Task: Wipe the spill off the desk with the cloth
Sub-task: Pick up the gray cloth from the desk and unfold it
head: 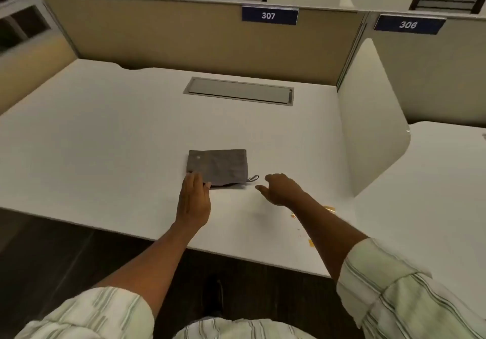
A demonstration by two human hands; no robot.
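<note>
Left hand (194,198): palm down, fingers straight and together, fingertips resting on the near-left corner of the cloth (219,166); forearm bare, extended forward, striped sleeve rolled above the elbow. Right hand (282,189): loosely open, fingers curled, thumb apart, held just right of the cloth, not touching it; whether it met the surface could not be told. Right forearm bare, sleeve rolled likewise.

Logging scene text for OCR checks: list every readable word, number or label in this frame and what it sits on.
"307" on the blue sign fixed to the top of the tan partition behind this desk.
"306", slightly blurred, on the blue sign on the neighbouring partition to the right.
Nothing readable on the grey cloth, the desk, or the striped sleeves.
</note>
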